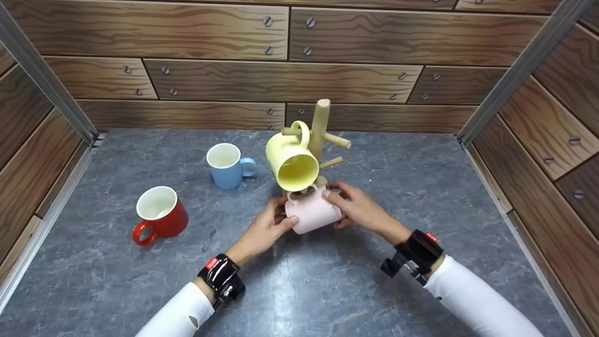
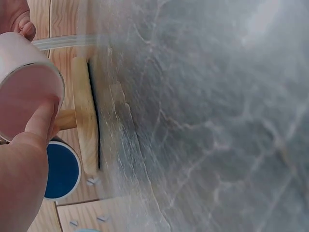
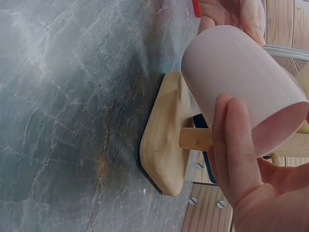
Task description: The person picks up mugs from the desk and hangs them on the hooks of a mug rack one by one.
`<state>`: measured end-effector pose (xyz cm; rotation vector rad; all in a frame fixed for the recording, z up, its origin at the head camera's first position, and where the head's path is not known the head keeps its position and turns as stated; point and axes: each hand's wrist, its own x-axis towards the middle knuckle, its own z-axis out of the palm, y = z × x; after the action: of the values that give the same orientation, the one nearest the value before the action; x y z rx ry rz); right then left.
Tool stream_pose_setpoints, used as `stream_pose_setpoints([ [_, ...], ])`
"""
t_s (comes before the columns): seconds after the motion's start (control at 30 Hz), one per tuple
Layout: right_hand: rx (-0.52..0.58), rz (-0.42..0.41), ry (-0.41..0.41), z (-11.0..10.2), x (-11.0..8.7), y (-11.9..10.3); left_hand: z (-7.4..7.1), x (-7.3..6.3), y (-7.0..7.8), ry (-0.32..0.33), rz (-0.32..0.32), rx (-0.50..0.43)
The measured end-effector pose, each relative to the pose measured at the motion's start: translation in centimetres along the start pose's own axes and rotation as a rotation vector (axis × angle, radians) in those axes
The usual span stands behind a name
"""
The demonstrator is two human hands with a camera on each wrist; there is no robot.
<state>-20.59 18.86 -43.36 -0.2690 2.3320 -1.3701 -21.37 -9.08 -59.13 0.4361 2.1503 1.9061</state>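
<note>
Wood-patterned walls (image 1: 234, 79) enclose a grey marbled desk (image 1: 304, 290), and a person's two hands meet above it near the far side. The left hand (image 1: 264, 229) and the right hand (image 1: 362, 210) hold a pink mug (image 1: 313, 213) between them from opposite ends, their fingers spread only about as far as its body. The left thumb lies on the near side of the mug, and in the left wrist view a finger presses against its round end. The right thumb rests on the upper side, while in the right wrist view two fingers lie together along the outside, close to the open rim.

The mug is tilted on its side, clear of the desk, its handle beyond the thumbs and towards a wooden stand (image 1: 320, 121). Just above and beyond the fingers a yellow mug (image 1: 283, 152) hangs from a peg. Further out to the left of the left fingers, a blue mug (image 1: 227, 175) stands upright, and a red mug (image 1: 173, 220) stands well apart, on the same side.
</note>
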Motion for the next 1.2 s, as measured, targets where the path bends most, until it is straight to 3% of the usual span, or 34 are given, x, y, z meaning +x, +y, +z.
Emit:
stream_pose_setpoints([
  [0.2, -0.035, 0.002, 0.002, -0.3, 0.3, 0.1, 0.0, 0.5, 0.6, 0.020, -0.022, 0.123],
  [0.33, -0.082, 0.018, 0.007, -0.4, 0.7, 0.2, 0.0, 0.8, 0.9, 0.042, -0.019, 0.156],
  [0.47, -0.123, 0.037, 0.016, -0.4, 1.0, 0.2, 0.8, -1.2, 6.1, 0.078, -0.019, 0.174],
  [0.57, -0.137, 0.042, 0.022, -0.4, 1.2, 0.2, 1.0, -1.4, 7.0, 0.103, -0.031, 0.202],
  [0.7, -0.147, 0.041, 0.021, -0.6, 1.4, 0.3, 0.2, 0.9, 1.8, 0.116, -0.029, 0.233],
  [0.77, -0.147, 0.039, 0.016, -0.6, 1.5, 0.3, 0.0, 1.4, 0.9, 0.109, -0.043, 0.233],
  [0.9, -0.141, 0.026, -0.004, -0.7, 1.6, 0.5, -0.3, 1.7, 0.4, 0.100, -0.029, 0.217],
  [1.2, -0.136, 0.001, -0.030, -1.0, 1.2, 0.7, -0.5, 1.2, 0.5, 0.122, -0.056, 0.195],
])
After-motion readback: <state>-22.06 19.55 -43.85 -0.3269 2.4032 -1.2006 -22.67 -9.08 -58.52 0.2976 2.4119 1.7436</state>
